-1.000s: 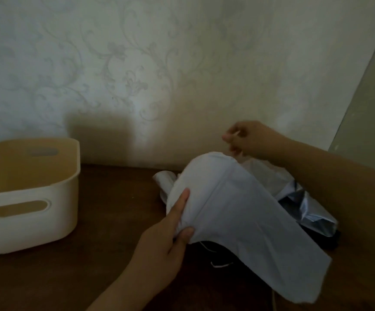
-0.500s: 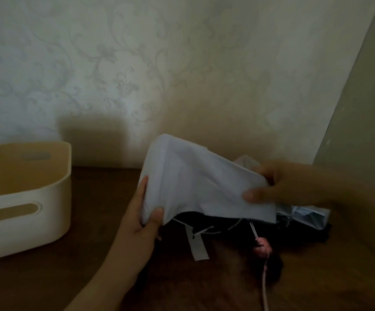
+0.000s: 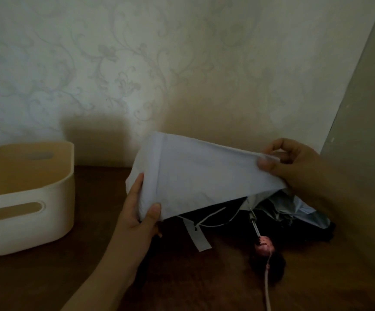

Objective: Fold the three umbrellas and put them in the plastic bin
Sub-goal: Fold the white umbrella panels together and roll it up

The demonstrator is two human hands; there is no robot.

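Umbrella (image 3: 200, 176) canopy between both hands

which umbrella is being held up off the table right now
The pale white umbrella, stretched between the left hand and right hand. The dark silvery umbrella lies on the table.

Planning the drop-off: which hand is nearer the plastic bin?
Left. The left hand grips the white umbrella fabric just right of the plastic bin; the right hand pinches its far end.
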